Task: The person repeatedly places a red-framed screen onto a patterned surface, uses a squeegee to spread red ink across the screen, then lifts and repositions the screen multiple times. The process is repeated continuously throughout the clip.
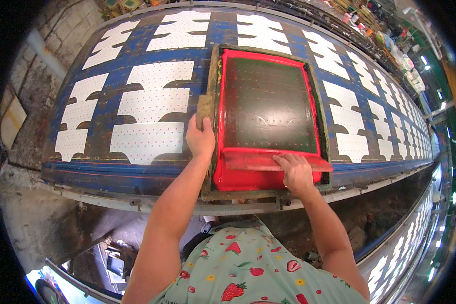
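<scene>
A screen-printing frame point(214, 86) lies on the long blue printing table, its dark mesh point(268, 106) bordered by bright red ink point(238, 181). Across the near end of the mesh rests a red-stained squeegee point(253, 162). My right hand point(296, 173) is closed over the squeegee toward its right part. At the frame's left side, my left hand point(200, 138) grips a worn wooden block point(204, 109) fixed to the frame's edge, thumb on top. The frame hides whatever lies beneath it.
White dotted cut fabric pieces point(149, 137) lie in rows on the table point(99, 152). A metal rail point(121, 202) runs along its near edge. Another table with white pieces point(397, 268) stands at the lower right. A block wall point(61, 30) is at the far left.
</scene>
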A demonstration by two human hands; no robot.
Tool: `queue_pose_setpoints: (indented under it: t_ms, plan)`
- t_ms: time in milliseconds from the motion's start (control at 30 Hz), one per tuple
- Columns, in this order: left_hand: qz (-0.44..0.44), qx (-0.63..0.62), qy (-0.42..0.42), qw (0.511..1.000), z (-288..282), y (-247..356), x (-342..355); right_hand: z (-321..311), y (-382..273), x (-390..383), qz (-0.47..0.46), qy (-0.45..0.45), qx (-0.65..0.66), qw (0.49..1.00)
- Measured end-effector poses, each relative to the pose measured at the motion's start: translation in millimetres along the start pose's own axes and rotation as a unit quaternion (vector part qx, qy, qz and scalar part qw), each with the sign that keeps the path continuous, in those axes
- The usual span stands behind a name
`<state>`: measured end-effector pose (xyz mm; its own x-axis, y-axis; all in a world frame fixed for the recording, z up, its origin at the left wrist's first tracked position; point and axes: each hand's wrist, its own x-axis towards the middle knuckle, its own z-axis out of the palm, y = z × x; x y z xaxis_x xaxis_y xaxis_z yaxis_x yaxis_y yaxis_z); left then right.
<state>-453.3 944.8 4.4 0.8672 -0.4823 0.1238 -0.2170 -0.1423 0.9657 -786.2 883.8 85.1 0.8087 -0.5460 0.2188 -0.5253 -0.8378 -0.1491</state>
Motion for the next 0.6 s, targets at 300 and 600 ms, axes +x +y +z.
queue_pose_setpoints:
  t_ms: [300,600]
  plan:
    - [-0.036,-0.057,-0.004,0.998,2,-13,0,43,119,172,-0.036,0.021,-0.053,0.998]
    - [-0.056,-0.021,-0.005,0.998,-4,14,-7,79,223,345,-0.047,0.052,-0.076,0.995]
